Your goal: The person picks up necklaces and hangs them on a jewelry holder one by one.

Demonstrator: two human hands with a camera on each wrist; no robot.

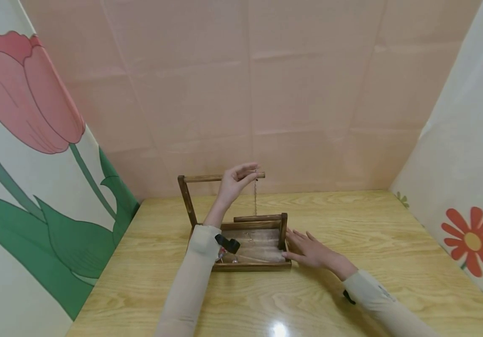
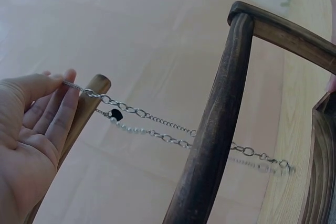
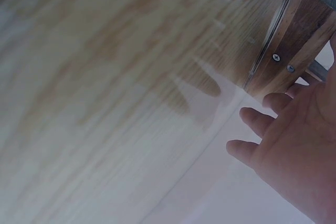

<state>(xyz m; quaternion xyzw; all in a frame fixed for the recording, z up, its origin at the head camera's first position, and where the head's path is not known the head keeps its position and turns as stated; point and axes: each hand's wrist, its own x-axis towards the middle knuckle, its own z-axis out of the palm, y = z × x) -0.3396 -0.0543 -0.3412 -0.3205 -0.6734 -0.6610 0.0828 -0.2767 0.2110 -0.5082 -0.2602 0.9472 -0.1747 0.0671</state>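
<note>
In the head view my left hand (image 1: 234,183) is raised at the free end of the upper wooden bar (image 1: 202,178) of a jewellery stand. Thumb and fingers pinch a silver chain necklace (image 2: 168,125) with pearls and a black heart; it hangs down past the lower bar (image 2: 212,124). In the left wrist view the chain passes right by the upper bar's end. My right hand (image 1: 314,251) rests with fairly straight fingers against the right side of the stand's wooden tray (image 1: 251,267). Two screws (image 3: 276,57) show in that side in the right wrist view.
Small jewellery pieces (image 1: 235,261) lie inside the tray, partly hidden by the left forearm and its wrist camera (image 1: 228,244). The stand sits on a wood-grain table (image 1: 351,220). A pink backdrop (image 1: 308,117) rises behind, with flower-printed sheets (image 1: 418,187) at both sides.
</note>
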